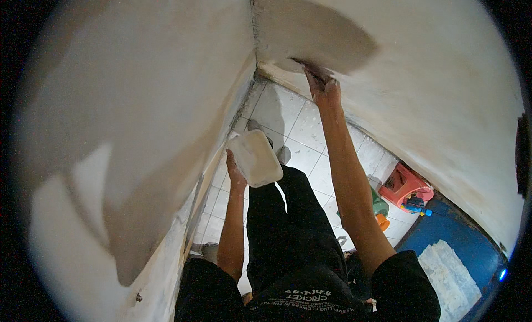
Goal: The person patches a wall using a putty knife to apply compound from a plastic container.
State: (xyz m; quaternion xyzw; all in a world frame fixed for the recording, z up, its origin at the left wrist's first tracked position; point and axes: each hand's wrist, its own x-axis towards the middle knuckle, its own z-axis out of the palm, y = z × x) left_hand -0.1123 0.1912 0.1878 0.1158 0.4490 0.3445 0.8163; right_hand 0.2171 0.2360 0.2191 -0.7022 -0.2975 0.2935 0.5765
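My left hand grips a white rectangular tub by its left side, above the floor and in front of my legs. Pale, smooth stuff lies inside the tub. Stretched far forward, my right hand is closed around a thin, flat scraper with a dark edge. The scraper lies against the right wall close to the corner, and shadow and my fingers hide most of it. A large shadow falls on the wall above that hand.
Another pale wall rises on the left and meets the right wall in a corner. White tiles cover the floor. At right stand a red plastic stool, a green container, an orange cup and a blue surface bearing a whitish sheet.
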